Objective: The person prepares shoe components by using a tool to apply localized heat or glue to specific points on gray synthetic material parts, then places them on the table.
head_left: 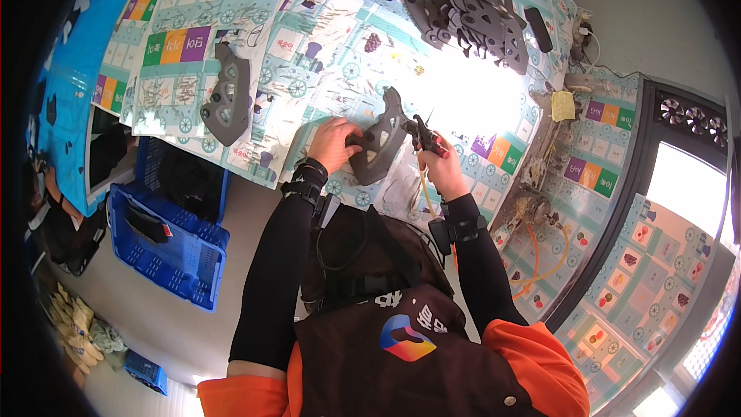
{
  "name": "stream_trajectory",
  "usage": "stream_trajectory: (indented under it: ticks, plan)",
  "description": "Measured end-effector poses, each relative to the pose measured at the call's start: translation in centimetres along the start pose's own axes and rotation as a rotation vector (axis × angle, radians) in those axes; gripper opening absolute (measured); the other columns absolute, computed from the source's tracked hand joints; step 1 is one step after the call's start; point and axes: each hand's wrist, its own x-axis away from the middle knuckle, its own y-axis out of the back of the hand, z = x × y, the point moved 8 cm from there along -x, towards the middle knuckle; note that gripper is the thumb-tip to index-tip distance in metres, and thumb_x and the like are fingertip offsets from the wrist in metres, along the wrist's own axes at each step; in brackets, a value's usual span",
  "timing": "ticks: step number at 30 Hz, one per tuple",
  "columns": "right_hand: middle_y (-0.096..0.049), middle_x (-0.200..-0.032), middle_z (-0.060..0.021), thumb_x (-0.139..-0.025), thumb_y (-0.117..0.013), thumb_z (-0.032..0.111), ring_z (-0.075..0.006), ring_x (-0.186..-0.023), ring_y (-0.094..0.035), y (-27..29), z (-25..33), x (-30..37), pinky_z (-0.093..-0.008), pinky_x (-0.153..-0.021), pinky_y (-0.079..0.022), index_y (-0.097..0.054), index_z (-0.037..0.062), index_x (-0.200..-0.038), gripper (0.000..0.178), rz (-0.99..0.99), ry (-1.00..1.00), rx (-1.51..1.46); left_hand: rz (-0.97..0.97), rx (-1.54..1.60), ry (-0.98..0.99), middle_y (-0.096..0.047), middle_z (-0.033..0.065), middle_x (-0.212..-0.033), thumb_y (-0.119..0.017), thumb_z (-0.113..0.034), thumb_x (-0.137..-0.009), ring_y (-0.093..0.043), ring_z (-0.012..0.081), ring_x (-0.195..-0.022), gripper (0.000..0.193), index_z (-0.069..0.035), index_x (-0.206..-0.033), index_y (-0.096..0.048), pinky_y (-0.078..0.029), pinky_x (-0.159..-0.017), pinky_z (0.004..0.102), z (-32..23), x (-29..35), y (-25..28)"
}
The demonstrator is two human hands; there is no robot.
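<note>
A dark grey curved part with cut-out windows (380, 143) stands tilted on the patterned table cover, close to its near edge. The fingers of my left hand (333, 144) are closed on the part's left side. In the grip of my right hand (445, 172) is a small black hand tool with red on it (423, 137), with a thin pointed tip and a pale yellow hose running down from it. The tool is just right of the grey part; whether its tip touches it I cannot tell. A similar grey part (230, 96) lies alone farther left.
Many similar grey parts are heaped (463, 11) at the far side, with a small black object (538, 29) beside them. Scraps litter the table cover (309, 69). Blue crates (166, 251) stand below at left, near another person's hand. Orange and yellow hoses (540, 262) hang at right.
</note>
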Motion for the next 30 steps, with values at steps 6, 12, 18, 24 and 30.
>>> stream_trajectory:
  ticks: [6, 12, 18, 24, 30]
  plan:
    - [-0.062, -0.078, -0.0039, -0.084, -0.057, 0.005, -0.013, -0.065, -0.059, -0.5, 1.1, 0.2, -0.0305, -0.063, -0.048, -0.062, 0.0011, -0.103, 0.02, 0.007, -0.02, 0.03, 0.003, 0.002, 0.001, -0.066, 0.0059, -0.093, -0.089, -0.012, -0.073, -0.064, 0.029, -0.097, 0.03, -0.009, -0.098, -0.073, -0.052, -0.087, 0.0421, -0.1, 0.0, 0.0]
    - [-0.062, -0.076, -0.0037, -0.084, -0.057, 0.005, -0.0125, -0.066, -0.059, -0.9, 0.9, 0.0, -0.0296, -0.064, -0.048, -0.062, 0.0014, -0.103, 0.02, 0.022, 0.012, 0.025, 0.002, 0.004, 0.0, -0.066, 0.006, -0.093, -0.09, -0.012, -0.072, -0.064, 0.0292, -0.096, 0.03, -0.009, -0.097, -0.073, -0.052, -0.087, 0.042, -0.2, 0.0, 0.0]
    - [-0.062, -0.076, -0.0035, -0.084, -0.058, 0.005, -0.0123, -0.067, -0.059, -1.1, 1.0, 0.2, -0.0297, -0.064, -0.048, -0.063, 0.001, -0.103, 0.021, 0.058, -0.05, 0.048, 0.002, 0.007, 0.002, -0.066, 0.0059, -0.093, -0.089, -0.012, -0.073, -0.064, 0.0292, -0.096, 0.029, -0.009, -0.097, -0.073, -0.052, -0.087, 0.0421, 0.0, 0.1, 0.0]
    - [-0.062, -0.075, -0.004, -0.083, -0.058, 0.005, -0.0128, -0.066, -0.059, -0.9, 0.6, 0.6, -0.0299, -0.064, -0.048, -0.063, 0.0005, -0.101, 0.019, 0.062, -0.077, 0.056, -0.007, -0.002, -0.01, -0.067, 0.0057, -0.094, -0.089, -0.012, -0.074, -0.064, 0.0291, -0.097, 0.028, -0.009, -0.097, -0.073, -0.052, -0.087, 0.0422, -0.1, 0.0, 0.0]
    - [-0.061, -0.073, -0.0047, -0.081, -0.058, 0.006, -0.0136, -0.064, -0.058, -0.6, 0.3, 1.4, -0.0307, -0.064, -0.048, -0.063, 0.0006, -0.099, 0.019, 0.066, -0.097, 0.089, 0.001, -0.01, -0.006, -0.067, 0.006, -0.095, -0.089, -0.012, -0.074, -0.065, 0.0295, -0.098, 0.028, -0.009, -0.097, -0.073, -0.052, -0.088, 0.0421, -0.1, 0.1, 0.0]
